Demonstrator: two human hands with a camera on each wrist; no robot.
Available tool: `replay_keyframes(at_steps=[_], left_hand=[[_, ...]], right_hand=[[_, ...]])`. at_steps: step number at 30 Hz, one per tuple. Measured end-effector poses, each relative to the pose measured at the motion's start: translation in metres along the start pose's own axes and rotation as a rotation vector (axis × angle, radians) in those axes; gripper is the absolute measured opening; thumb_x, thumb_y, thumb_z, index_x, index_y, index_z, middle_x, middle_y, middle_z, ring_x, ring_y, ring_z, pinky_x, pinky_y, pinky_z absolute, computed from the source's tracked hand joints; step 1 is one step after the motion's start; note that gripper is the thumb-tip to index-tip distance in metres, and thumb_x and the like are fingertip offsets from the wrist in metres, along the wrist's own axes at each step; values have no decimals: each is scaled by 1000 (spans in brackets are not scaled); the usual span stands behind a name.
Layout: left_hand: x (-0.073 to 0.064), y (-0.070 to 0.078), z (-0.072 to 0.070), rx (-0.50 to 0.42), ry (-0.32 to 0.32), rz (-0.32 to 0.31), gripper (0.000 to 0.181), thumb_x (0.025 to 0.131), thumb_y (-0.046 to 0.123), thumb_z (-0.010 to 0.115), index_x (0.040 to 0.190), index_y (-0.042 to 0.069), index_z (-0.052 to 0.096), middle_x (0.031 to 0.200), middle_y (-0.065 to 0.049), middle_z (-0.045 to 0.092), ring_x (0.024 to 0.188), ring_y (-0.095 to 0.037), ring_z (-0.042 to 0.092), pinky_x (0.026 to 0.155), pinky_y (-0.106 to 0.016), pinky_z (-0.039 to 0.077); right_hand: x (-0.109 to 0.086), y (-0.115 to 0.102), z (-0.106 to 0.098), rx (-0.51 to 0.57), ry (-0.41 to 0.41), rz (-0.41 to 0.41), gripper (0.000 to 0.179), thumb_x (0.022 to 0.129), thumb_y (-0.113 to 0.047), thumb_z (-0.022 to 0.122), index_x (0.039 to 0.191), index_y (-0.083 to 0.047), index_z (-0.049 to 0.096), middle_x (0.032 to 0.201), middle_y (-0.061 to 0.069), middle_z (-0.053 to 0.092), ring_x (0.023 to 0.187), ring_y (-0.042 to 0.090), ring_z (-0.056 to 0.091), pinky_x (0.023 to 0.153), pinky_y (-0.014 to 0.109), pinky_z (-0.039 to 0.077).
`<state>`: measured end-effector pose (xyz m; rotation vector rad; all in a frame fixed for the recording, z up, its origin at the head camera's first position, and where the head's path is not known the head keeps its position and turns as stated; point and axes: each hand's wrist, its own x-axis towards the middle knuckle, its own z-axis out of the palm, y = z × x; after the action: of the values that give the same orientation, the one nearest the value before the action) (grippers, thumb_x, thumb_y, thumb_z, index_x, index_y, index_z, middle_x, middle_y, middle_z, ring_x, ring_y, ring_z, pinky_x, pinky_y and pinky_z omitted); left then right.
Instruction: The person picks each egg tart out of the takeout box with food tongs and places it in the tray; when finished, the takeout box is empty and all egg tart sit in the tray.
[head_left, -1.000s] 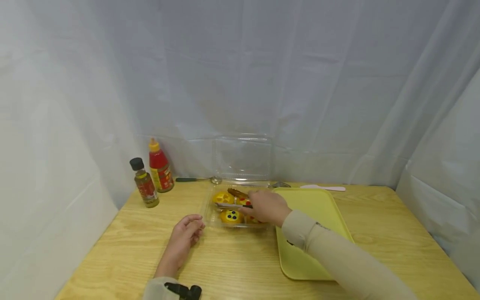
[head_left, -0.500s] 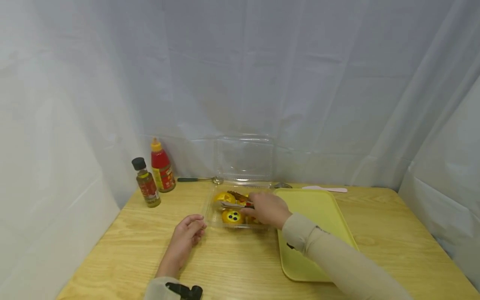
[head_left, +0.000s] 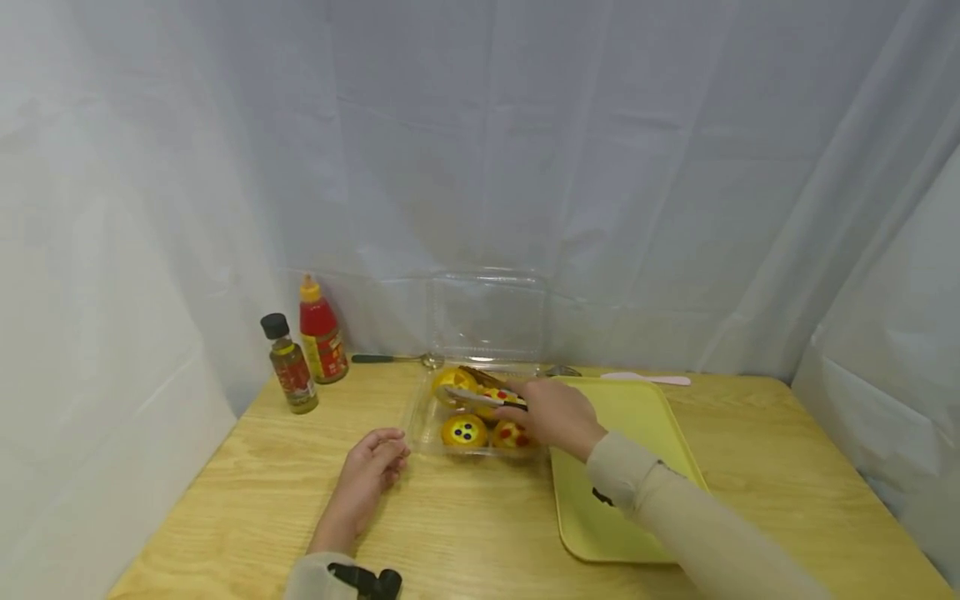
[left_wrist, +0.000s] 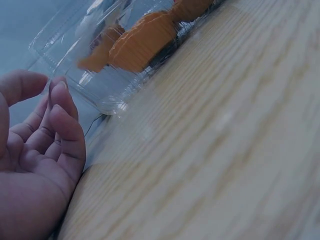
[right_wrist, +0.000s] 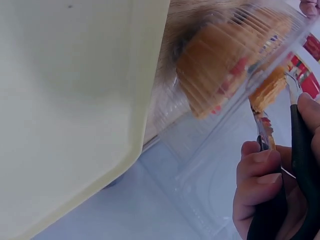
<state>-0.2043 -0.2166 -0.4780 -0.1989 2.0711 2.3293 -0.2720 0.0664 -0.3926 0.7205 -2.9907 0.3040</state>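
Observation:
My right hand (head_left: 558, 412) holds black-handled metal tongs (right_wrist: 302, 145), with the thumb and fingers round the handles. Their blades lie either side of a yellow-topped tart (head_left: 453, 386) at the far left of a clear plastic clamshell container (left_wrist: 120, 95). Inside it are a blue-dotted tart (head_left: 463, 432), a red-topped tart (head_left: 512, 434) and another red-topped tart (head_left: 495, 397), partly hidden by the tongs. My left hand (head_left: 367, 475) rests on the table at the container's near left corner. In the left wrist view, thumb and fingertip come together at its rim, apparently pinching it.
A yellow tray (head_left: 615, 517) lies right of the container, under my right forearm. At the back left stand a red sauce bottle (head_left: 321, 337) and a black-capped bottle (head_left: 291, 371). Along the back edge lie a green-handled utensil (head_left: 375, 358) and a pink knife (head_left: 652, 378).
My right hand has shifted slightly right and back with the tongs. The yellow-topped tart has moved with them, up and back. The front red-topped tart shows more fully. My left hand has stayed put.

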Motion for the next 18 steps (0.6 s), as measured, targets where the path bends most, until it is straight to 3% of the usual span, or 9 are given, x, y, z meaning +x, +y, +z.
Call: replay_keyframes(at_steps=[3, 10, 15, 18], left_hand=[[0, -1, 0, 1, 1, 13, 34, 100, 11, 55, 129, -5, 49, 95, -7, 63, 81, -17, 58, 65, -25, 48], [2, -2, 0, -1, 3, 10, 33, 100, 9, 54, 128, -6, 48, 94, -7, 64, 80, -16, 58, 65, -26, 48], [2, 0, 2, 13, 3, 3, 33, 101, 11, 53, 129, -5, 47, 96, -7, 63, 82, -16, 58, 66, -26, 48], [2, 0, 2, 20, 4, -1, 34, 101, 12, 52, 130, -4, 47, 97, -7, 63, 83, -16, 58, 67, -26, 49]], right_hand=[[-7, 4, -7, 16, 19, -11, 62, 91, -63, 53, 141, -25, 56, 103, 1, 71, 55, 9, 53, 42, 30, 39], [-27, 20, -21, 6, 56, -5, 64, 91, -64, 53, 142, -25, 54, 120, 2, 68, 64, 10, 60, 44, 29, 40], [-41, 38, -30, 41, 71, 8, 71, 89, -70, 48, 144, -26, 52, 134, 7, 61, 49, 7, 50, 38, 30, 33], [-51, 49, -35, 48, 88, 16, 70, 89, -70, 48, 144, -27, 52, 115, 4, 69, 50, 9, 48, 40, 31, 31]])
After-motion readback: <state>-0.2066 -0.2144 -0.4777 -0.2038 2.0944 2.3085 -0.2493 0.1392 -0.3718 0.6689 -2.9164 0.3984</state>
